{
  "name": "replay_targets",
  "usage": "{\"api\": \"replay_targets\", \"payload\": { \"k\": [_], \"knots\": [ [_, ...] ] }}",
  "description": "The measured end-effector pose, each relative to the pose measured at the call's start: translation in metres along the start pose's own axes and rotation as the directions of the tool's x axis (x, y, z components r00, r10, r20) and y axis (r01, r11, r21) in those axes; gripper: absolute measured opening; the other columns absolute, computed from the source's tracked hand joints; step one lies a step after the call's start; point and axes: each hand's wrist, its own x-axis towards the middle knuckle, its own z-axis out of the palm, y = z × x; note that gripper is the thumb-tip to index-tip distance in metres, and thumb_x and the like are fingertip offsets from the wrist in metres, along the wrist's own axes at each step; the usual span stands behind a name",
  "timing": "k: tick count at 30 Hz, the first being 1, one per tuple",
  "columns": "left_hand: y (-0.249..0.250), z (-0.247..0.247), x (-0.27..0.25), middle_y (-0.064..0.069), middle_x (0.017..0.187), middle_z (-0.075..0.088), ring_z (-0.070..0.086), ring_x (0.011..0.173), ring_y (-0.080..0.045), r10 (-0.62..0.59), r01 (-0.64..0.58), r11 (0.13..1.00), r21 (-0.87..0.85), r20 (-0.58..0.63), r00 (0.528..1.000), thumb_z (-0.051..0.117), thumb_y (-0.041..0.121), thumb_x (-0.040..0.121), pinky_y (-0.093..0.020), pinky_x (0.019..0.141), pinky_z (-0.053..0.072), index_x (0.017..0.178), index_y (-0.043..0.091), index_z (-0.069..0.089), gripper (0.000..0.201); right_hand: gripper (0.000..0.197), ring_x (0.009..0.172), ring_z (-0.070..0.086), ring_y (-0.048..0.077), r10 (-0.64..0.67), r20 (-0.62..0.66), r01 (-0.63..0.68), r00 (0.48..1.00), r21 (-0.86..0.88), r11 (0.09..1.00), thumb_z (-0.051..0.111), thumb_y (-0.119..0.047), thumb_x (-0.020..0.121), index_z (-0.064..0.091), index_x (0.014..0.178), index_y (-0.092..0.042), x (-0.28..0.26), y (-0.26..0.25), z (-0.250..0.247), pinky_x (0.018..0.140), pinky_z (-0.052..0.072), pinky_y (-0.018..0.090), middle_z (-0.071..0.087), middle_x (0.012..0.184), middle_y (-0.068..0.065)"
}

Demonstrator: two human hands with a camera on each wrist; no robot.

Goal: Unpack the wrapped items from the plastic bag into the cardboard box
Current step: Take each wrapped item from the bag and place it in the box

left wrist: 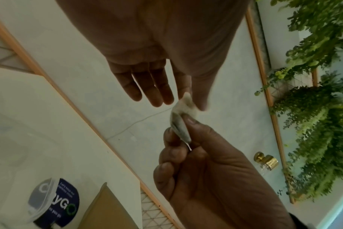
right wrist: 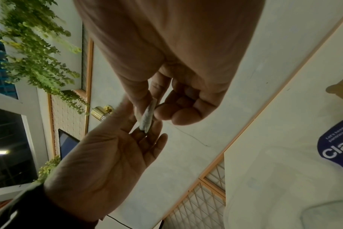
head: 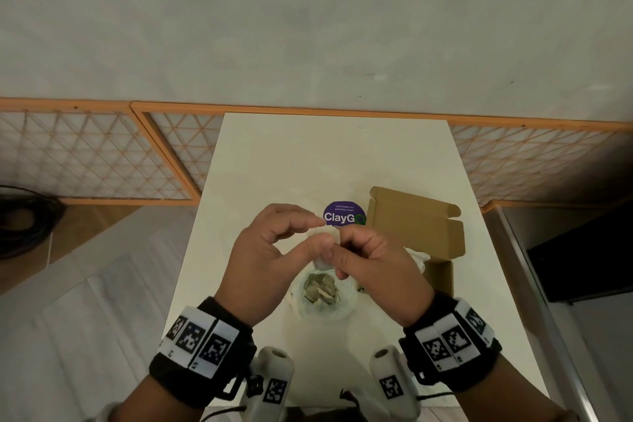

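Both hands are raised above the white table (head: 274, 164), sharing one small wrapped item (head: 331, 234) in pale wrapping. My left hand (head: 320, 231) pinches one twisted end (left wrist: 186, 99) between thumb and index finger, its other fingers (left wrist: 157, 93) straight. My right hand (head: 342, 250) pinches the body of the wrapped item (left wrist: 181, 128) with curled fingers (right wrist: 166, 114). Below the hands a clear plastic bag (head: 329, 312) stands open with more pale wrapped pieces (head: 322, 288) inside. The open cardboard box (head: 421, 223) lies to the right, partly hidden by my right hand.
A round purple ClayGo sticker (head: 344, 216) lies on the table beyond the hands. Something white and crumpled (head: 416, 257) sits at the box. A wooden lattice partition (head: 102, 154) runs behind the table. Black cable (head: 24, 216) is coiled on the floor at left.
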Motion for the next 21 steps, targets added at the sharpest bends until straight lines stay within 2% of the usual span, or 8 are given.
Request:
{"api": "replay_targets", "payload": {
  "k": [2,4,6,7,10,14,17,21],
  "knots": [
    [-0.002,0.0,0.0,0.005,0.098,0.074,0.071,0.1,-0.018,-0.021,0.021,1.0,-0.015,-0.017,1.0,0.081,0.027,0.086,-0.036,0.093,0.057,0.087,0.026,0.081,0.002,0.027,0.06,0.05,0.013,-0.003,0.02,0.003,1.0,-0.025,1.0,0.072,-0.021,0.097,0.067,0.072,-0.028,0.002,0.001,0.003,0.058,0.041,0.025,0.059,0.063,-0.004],
    [-0.003,-0.003,-0.001,0.003,0.092,0.075,0.072,0.094,-0.018,-0.032,0.032,0.999,-0.013,-0.028,0.999,0.078,0.02,0.088,-0.034,0.089,0.057,0.084,0.022,0.081,0.005,0.017,0.065,0.052,0.019,0.009,0.039,-0.007,0.999,-0.042,0.999,0.074,-0.023,0.095,0.071,0.079,-0.027,0.008,0.007,0.001,0.062,0.045,0.031,0.06,0.067,-0.004],
    [-0.005,-0.008,-0.003,0.002,0.089,0.075,0.071,0.09,-0.016,-0.049,0.049,0.999,-0.016,-0.034,0.998,0.077,0.018,0.089,-0.028,0.084,0.056,0.083,0.02,0.08,0.007,0.005,0.069,0.061,0.012,0.061,0.026,-0.057,0.998,-0.123,0.991,0.074,-0.023,0.095,0.077,0.098,-0.025,0.017,0.025,-0.004,0.067,0.05,0.026,0.068,0.077,-0.011],
    [-0.007,-0.011,-0.005,0.001,0.089,0.076,0.071,0.089,-0.016,-0.064,0.063,0.998,-0.019,-0.034,0.997,0.078,0.019,0.09,-0.026,0.082,0.055,0.084,0.019,0.08,0.006,0.011,0.071,0.064,0.005,0.087,0.001,-0.084,0.996,-0.235,0.968,0.073,-0.023,0.096,0.078,0.106,-0.023,0.023,0.038,-0.007,0.07,0.051,0.021,0.072,0.082,-0.013],
    [-0.013,-0.019,-0.012,-0.003,0.089,0.078,0.073,0.09,-0.021,-0.101,0.101,0.995,-0.026,-0.025,0.995,0.075,0.017,0.093,-0.029,0.084,0.056,0.084,0.014,0.079,0.01,0.017,0.082,0.065,0.001,0.17,-0.001,-0.136,0.985,-0.606,0.784,0.066,-0.024,0.098,0.077,0.109,-0.019,0.038,0.09,-0.012,0.079,0.051,0.022,0.074,0.097,-0.012],
    [-0.019,-0.028,-0.022,-0.004,0.087,0.079,0.074,0.086,-0.021,-0.162,0.161,0.987,-0.03,-0.048,0.986,0.074,0.015,0.093,-0.028,0.082,0.056,0.085,0.011,0.077,0.01,0.023,0.092,0.062,0.021,0.329,0.047,-0.11,0.943,-0.891,0.441,0.055,-0.036,0.099,0.069,0.102,-0.018,0.049,0.145,0.004,0.086,0.053,0.038,0.068,0.099,-0.001],
    [-0.023,-0.033,-0.026,-0.004,0.087,0.079,0.076,0.085,-0.023,-0.192,0.192,0.981,-0.012,-0.039,0.981,0.074,0.02,0.093,-0.036,0.084,0.059,0.086,0.012,0.077,0.011,0.031,0.102,0.068,0.026,0.328,0.028,-0.045,0.944,-0.976,0.214,0.048,-0.04,0.103,0.065,0.116,-0.019,0.052,0.167,0.02,0.084,0.055,0.037,0.067,0.115,0.001],
    [-0.023,-0.039,-0.029,0.0,0.084,0.079,0.075,0.081,-0.021,-0.218,0.219,0.975,0.017,-0.053,0.974,0.073,0.022,0.094,-0.034,0.084,0.058,0.086,0.014,0.076,0.012,0.027,0.104,0.07,0.03,0.351,0.0,-0.022,0.937,-0.998,0.059,0.044,-0.021,0.106,0.059,0.128,-0.016,0.055,0.179,0.033,0.081,0.054,0.038,0.06,0.128,0.004]
  ]
}}
